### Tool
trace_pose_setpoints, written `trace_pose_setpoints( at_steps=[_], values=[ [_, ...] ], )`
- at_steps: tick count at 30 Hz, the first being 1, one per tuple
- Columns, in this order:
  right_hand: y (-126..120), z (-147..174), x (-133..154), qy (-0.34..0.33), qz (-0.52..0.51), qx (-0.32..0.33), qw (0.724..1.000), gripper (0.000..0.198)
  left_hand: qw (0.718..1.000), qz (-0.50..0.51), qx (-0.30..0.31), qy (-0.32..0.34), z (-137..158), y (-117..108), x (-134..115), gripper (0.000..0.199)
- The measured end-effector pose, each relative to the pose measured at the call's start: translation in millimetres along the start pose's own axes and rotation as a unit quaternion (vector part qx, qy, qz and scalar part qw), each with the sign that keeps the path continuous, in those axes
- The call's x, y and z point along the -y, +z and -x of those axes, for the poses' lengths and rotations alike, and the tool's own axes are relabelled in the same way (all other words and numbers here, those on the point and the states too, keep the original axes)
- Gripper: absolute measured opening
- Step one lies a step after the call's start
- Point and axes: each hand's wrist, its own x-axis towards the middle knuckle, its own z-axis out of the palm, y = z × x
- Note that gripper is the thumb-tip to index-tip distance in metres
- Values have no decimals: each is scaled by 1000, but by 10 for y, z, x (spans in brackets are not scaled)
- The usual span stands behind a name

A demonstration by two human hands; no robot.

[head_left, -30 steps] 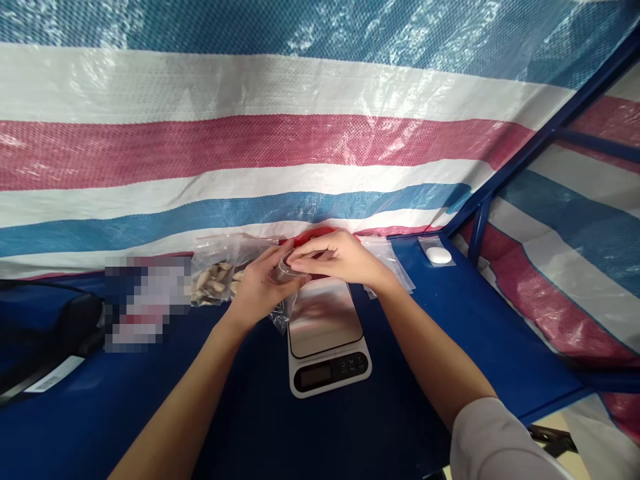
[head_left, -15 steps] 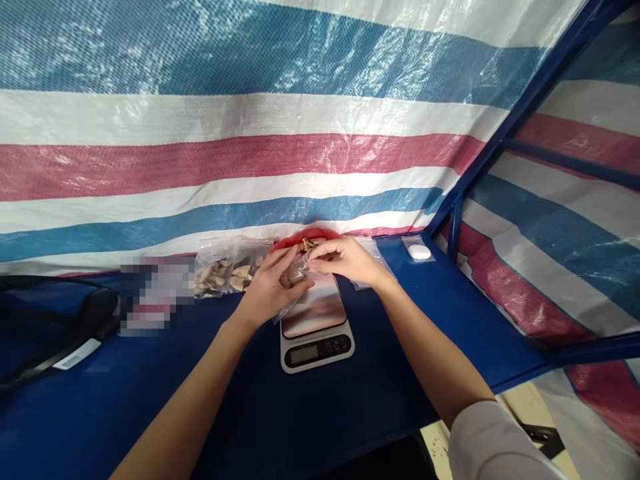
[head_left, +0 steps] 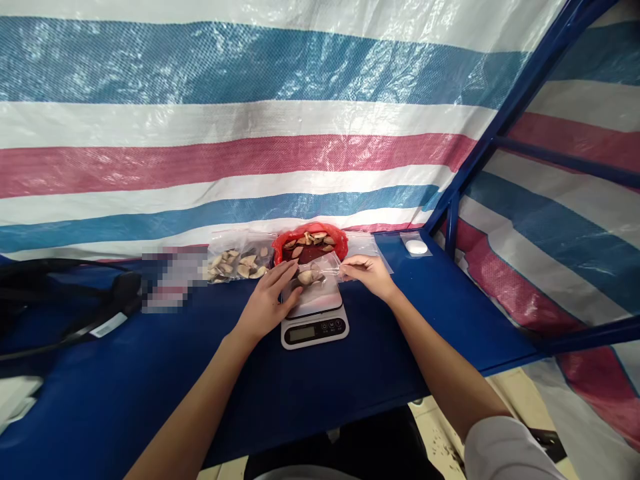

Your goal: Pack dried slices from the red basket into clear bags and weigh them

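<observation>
A clear zip bag [head_left: 325, 265] with a few pale brown dried slices [head_left: 307, 275] lies over the plate of a white kitchen scale [head_left: 315, 335]. My right hand [head_left: 367, 275] pinches the bag's right end between thumb and fingertips. On the bag's left side rests my left hand [head_left: 273, 299], fingers stretched out and thumb apart, over the scale's left edge. Just behind the scale, an open red plastic bag [head_left: 340, 243] holds more dried slices. The scale's display is too dim to read.
Clear bags of dried slices [head_left: 233, 265] lie left of the red bag. A flat clear bag [head_left: 377, 248] is to its right, then a white rounded object [head_left: 416, 247]. Black straps [head_left: 105, 310] lie at left. Striped sheeting [head_left: 240, 160] and a blue frame [head_left: 453, 220] border the blue table [head_left: 380, 353].
My right hand has moved right and slightly down, drawing the bag's end out flat over the scale. The slices inside and the red bag behind are now exposed. The view has shifted slightly.
</observation>
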Motion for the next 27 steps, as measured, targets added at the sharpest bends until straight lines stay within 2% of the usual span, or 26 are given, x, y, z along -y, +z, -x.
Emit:
trace_pose_setpoints(
  at_steps=[7, 12, 16, 18, 19, 22, 24, 27],
  values=[
    [1, 21, -83, 10, 14, 11, 1000, 44, 1000, 11, 1, 10, -37, -27, 73, 51],
    [-139, 58, -26, -6, 40, 15, 999, 43, 996, 21, -59, -59, 54, -84, 130, 53],
    [-337, 130, 26, -64, 148, -31, 986, 39, 990, -5, -93, -102, 201, -158, 223, 47],
    [-411, 204, 44, -91, 256, -41, 961, 34, 990, -31, -85, -104, 279, -173, 293, 46],
    [-435, 249, 48, -105, 321, -38, 940, 31, 991, -44, -74, -100, 315, -173, 328, 46],
    [-447, 387, 22, -130, 502, -20, 855, 30, 992, -86, -28, -83, 397, -147, 403, 47],
    [-418, 461, -30, -135, 576, -3, 806, 33, 991, -110, 7, -74, 432, -118, 427, 49],
    [-357, 527, -131, -143, 627, 23, 765, 39, 987, -134, 56, -74, 466, -81, 441, 54]
  ],
)
